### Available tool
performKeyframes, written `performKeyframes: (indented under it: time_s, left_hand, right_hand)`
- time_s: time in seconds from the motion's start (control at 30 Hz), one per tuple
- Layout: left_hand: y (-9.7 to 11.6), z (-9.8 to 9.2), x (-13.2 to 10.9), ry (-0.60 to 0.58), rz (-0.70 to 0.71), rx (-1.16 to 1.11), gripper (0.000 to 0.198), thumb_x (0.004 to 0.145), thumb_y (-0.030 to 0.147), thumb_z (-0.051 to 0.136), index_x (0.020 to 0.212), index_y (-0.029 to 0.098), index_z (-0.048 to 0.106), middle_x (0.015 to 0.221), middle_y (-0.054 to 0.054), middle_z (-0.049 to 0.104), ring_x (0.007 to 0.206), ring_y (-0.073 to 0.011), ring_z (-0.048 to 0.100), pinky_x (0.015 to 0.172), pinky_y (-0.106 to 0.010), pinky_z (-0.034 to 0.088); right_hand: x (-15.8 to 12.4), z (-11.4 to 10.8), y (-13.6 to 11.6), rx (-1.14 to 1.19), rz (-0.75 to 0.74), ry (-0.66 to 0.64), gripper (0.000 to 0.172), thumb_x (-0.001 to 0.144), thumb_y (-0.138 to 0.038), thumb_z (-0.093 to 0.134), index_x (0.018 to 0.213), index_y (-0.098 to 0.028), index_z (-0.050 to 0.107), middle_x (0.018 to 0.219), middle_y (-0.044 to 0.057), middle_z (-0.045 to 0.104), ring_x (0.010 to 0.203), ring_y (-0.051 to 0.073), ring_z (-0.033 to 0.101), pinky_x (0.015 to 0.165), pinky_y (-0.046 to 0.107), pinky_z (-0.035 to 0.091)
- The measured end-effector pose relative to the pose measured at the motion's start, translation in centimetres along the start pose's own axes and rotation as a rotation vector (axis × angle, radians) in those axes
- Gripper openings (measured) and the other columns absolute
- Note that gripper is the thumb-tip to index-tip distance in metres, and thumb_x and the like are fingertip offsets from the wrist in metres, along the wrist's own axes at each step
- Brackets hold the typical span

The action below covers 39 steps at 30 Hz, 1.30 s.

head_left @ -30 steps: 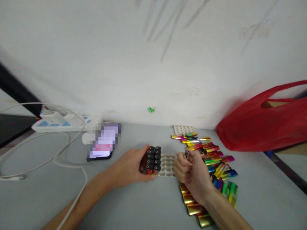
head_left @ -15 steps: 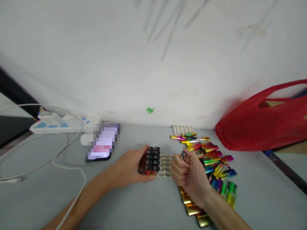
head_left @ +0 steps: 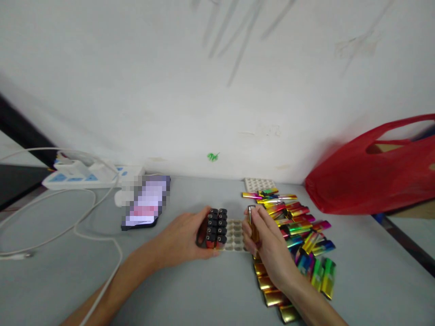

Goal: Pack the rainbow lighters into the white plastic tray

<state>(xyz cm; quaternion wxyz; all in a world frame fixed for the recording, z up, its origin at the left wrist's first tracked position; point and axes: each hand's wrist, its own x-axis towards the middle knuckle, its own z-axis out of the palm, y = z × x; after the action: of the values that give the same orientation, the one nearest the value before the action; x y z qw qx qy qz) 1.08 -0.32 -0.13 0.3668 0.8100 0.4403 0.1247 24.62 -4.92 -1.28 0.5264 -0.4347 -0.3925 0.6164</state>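
A pale tray with round pockets (head_left: 234, 234) lies on the grey table. Two columns of black-topped lighters (head_left: 216, 228) stand upright in its left end. Around that end curls my left hand (head_left: 185, 234), fingers at the far side and thumb at the near side, gripping it. Over the tray's right end is my right hand (head_left: 267, 240), closed on a gold lighter (head_left: 253, 224) held nearly upright, metal top up. Beside and beneath this hand spreads a pile of shiny coloured lighters (head_left: 299, 228), partly hidden by the wrist.
A second pocketed tray (head_left: 260, 184) sits by the wall behind the pile. At the right stands a red bag (head_left: 374, 172). On the left are a phone (head_left: 146, 203), a white power strip (head_left: 84, 176) and a loose white cable (head_left: 93, 235), which crosses in front of my left forearm.
My right hand has turned and shifted slightly, so more of the gold lighter shows and it stands more upright. My left hand and the tray have stayed put.
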Motion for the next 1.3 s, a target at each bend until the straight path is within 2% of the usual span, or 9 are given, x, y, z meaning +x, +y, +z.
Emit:
performKeyframes:
  time_s: [0.07,0.13,0.2,0.37,0.5,0.77,0.97,1.13,1.3]
  left_hand:
    - [0.0,0.1,0.0,-0.005,0.004,-0.005,0.048,0.082,0.044,0.089,0.110,0.024,0.056,0.088,0.002,0.076,0.077,-0.0240,0.073,0.067,-0.030,0.044]
    - [-0.1,0.1,0.0,-0.007,0.006,-0.007,0.049,0.082,0.045,0.089,0.112,0.024,0.056,0.089,0.002,0.076,0.079,-0.0247,0.073,0.067,-0.030,0.045]
    - [-0.1,0.1,0.0,-0.005,0.004,-0.004,0.050,0.082,0.045,0.089,0.114,0.024,0.057,0.091,0.001,0.076,0.081,-0.0257,0.074,0.068,-0.030,0.045]
    - [0.1,0.0,0.1,-0.007,0.004,-0.018,0.048,0.082,0.042,0.089,0.111,0.024,0.056,0.089,0.002,0.077,0.078,-0.0244,0.074,0.067,-0.030,0.045]
    - [0.3,-0.1,0.0,-0.008,0.005,-0.024,0.046,0.081,0.042,0.089,0.109,0.024,0.057,0.089,0.002,0.077,0.077,-0.0242,0.073,0.066,-0.030,0.045]
    - [0.0,-0.1,0.0,-0.004,0.012,-0.021,0.049,0.080,0.043,0.091,0.111,0.024,0.058,0.090,0.002,0.077,0.079,-0.0248,0.073,0.067,-0.030,0.045]
    - [0.0,-0.1,0.0,0.000,0.008,-0.018,0.047,0.081,0.044,0.089,0.110,0.024,0.058,0.089,0.002,0.077,0.078,-0.0241,0.073,0.067,-0.030,0.044]
    - [0.3,-0.3,0.0,-0.004,0.011,-0.016,0.047,0.081,0.045,0.089,0.110,0.024,0.058,0.092,0.002,0.079,0.081,-0.0251,0.074,0.069,-0.031,0.044]
    - [0.4,-0.3,0.0,0.003,0.000,0.003,0.048,0.081,0.044,0.089,0.111,0.024,0.058,0.091,0.000,0.077,0.081,-0.0272,0.074,0.070,-0.032,0.044]
  right_hand:
    - [-0.1,-0.1,0.1,-0.215,-0.161,0.028,0.036,0.108,-0.059,0.064,0.095,-0.025,0.065,0.085,-0.002,0.059,0.076,0.017,0.054,0.073,0.029,0.046]
    - [-0.1,-0.4,0.1,-0.393,-0.274,0.047,0.029,0.108,-0.053,0.066,0.100,-0.026,0.072,0.099,0.001,0.064,0.095,0.021,0.058,0.088,0.033,0.047]
    - [0.1,-0.7,0.1,-0.475,-0.321,0.045,0.023,0.107,-0.049,0.069,0.108,-0.026,0.075,0.105,0.002,0.066,0.098,0.022,0.059,0.090,0.035,0.047]
    - [0.3,-0.8,0.1,-0.571,-0.411,0.060,0.015,0.106,-0.038,0.073,0.114,-0.027,0.078,0.095,0.001,0.072,0.089,0.022,0.065,0.084,0.034,0.050]
    - [0.1,-0.6,0.0,-0.741,-0.536,0.079,0.014,0.106,-0.029,0.074,0.118,-0.029,0.080,0.104,0.001,0.079,0.098,0.023,0.072,0.091,0.034,0.053]
    - [0.2,-1.0,0.4,-0.925,-0.587,0.037,0.020,0.109,-0.024,0.067,0.126,-0.028,0.078,0.120,0.005,0.082,0.111,0.025,0.076,0.099,0.038,0.057]
    - [0.4,-1.4,1.0,-0.920,-0.514,0.049,0.036,0.111,-0.028,0.063,0.147,-0.030,0.068,0.123,0.005,0.082,0.112,0.025,0.077,0.102,0.041,0.058]
    - [0.0,-1.1,1.0,-0.944,-0.502,0.021,0.034,0.112,-0.029,0.059,0.145,-0.030,0.066,0.129,0.007,0.079,0.117,0.026,0.075,0.105,0.044,0.058]
    - [0.2,-1.6,0.7,-1.145,-0.594,0.147,0.036,0.110,-0.024,0.053,0.145,-0.023,0.062,0.137,0.014,0.072,0.129,0.031,0.066,0.112,0.051,0.052]
